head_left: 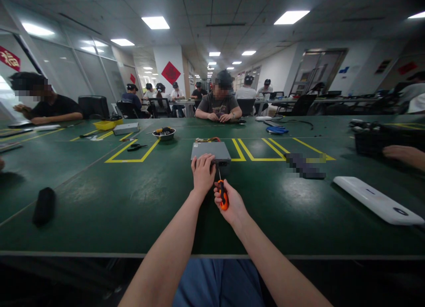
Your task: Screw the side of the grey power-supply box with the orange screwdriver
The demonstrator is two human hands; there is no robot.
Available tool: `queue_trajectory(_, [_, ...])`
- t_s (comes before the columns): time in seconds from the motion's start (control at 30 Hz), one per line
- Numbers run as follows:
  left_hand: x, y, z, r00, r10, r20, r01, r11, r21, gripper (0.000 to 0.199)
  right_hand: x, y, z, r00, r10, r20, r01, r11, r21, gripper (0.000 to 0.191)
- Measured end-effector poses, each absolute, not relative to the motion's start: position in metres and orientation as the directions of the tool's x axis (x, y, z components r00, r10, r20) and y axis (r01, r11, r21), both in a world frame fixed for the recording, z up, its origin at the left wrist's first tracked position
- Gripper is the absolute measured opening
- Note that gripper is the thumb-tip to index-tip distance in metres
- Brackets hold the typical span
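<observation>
A grey metal computer power supply unit (212, 149) lies on the green table in front of me, with its socket side facing me and a few coloured wires at its far edge. My left hand (202, 172) grips its near left part, fingers over the top and thumb by the front edge. In my right hand (230, 200) is a screwdriver (223, 196) with an orange and black handle, its fingers closed around it. The thin shaft points up to the near face of the unit. Whether the tip sits in a screw is too small to tell.
Beyond my left hand stand a metal bowl (164, 134) of tools, a yellow tray (108, 124) and another grey box (126, 128). A white device (376, 200) lies at right, a black object (44, 206) at left. A person (219, 101) sits opposite.
</observation>
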State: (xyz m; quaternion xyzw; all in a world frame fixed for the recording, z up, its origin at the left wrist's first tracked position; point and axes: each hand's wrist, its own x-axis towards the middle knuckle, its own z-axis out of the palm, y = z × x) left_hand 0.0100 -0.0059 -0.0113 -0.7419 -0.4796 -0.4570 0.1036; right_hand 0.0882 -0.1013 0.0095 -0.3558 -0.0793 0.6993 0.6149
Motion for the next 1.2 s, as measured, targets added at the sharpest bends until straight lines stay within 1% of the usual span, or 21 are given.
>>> queue_trajectory(0.07, [0.0099,-0.0062,-0.0114,0.125,0.614,0.779,0.806,-0.52,0.281,0.031,0.0884,-0.1008,0.0089,0.042,0.917,-0.398,-0.805,-0.204,-0.557,0.02])
queue_trajectory(0.13, [0.0099,-0.0058,-0.012,0.126,0.611,0.782,0.806,-0.522,0.278,0.031,0.0889,-0.1004,0.0085,0.046,0.917,-0.397,-0.805,-0.201,-0.558,0.019])
queue_trajectory(0.3, [0.0102,-0.0033,-0.0135,0.127,0.616,0.778,0.808,-0.519,0.279,0.032,0.0897,-0.0996,0.0081,-0.041,0.913,-0.405,-0.795,-0.275,-0.54,0.03])
queue_trajectory(0.37, [0.0103,-0.0034,-0.0133,0.129,0.616,0.777,0.81,-0.517,0.276,0.032,0.0893,-0.0992,0.0076,-0.044,0.912,-0.408,-0.794,-0.28,-0.54,0.031])
queue_trajectory(0.57, [0.0109,-0.0064,-0.0115,0.128,0.618,0.775,0.816,-0.51,0.273,0.03,0.0884,-0.1004,0.0081,0.028,0.918,-0.394,-0.795,-0.219,-0.566,0.017])
queue_trajectory(0.77, [0.0133,-0.0061,-0.0115,0.106,0.62,0.778,0.819,-0.498,0.285,0.027,0.0883,-0.1025,0.0105,-0.029,0.921,-0.387,-0.782,-0.262,-0.565,0.03])
queue_trajectory(0.83, [0.0141,-0.0062,-0.0114,0.099,0.619,0.779,0.82,-0.494,0.288,0.027,0.088,-0.1018,0.0093,-0.021,0.922,-0.387,-0.781,-0.257,-0.569,0.029])
queue_trajectory(0.97, [0.0149,-0.0062,-0.0114,0.084,0.616,0.783,0.823,-0.487,0.294,0.025,0.0874,-0.1004,0.0067,0.04,0.918,-0.394,-0.78,-0.217,-0.587,0.02])
queue_trajectory(1.07, [0.0151,-0.0054,-0.0114,0.079,0.614,0.785,0.825,-0.482,0.295,0.024,0.0873,-0.1006,0.0074,0.045,0.917,-0.396,-0.778,-0.216,-0.59,0.021])
queue_trajectory(1.2, [0.0152,-0.0044,-0.0115,0.08,0.614,0.785,0.825,-0.483,0.294,0.024,0.0872,-0.1009,0.009,0.001,0.919,-0.395,-0.776,-0.248,-0.58,0.028])
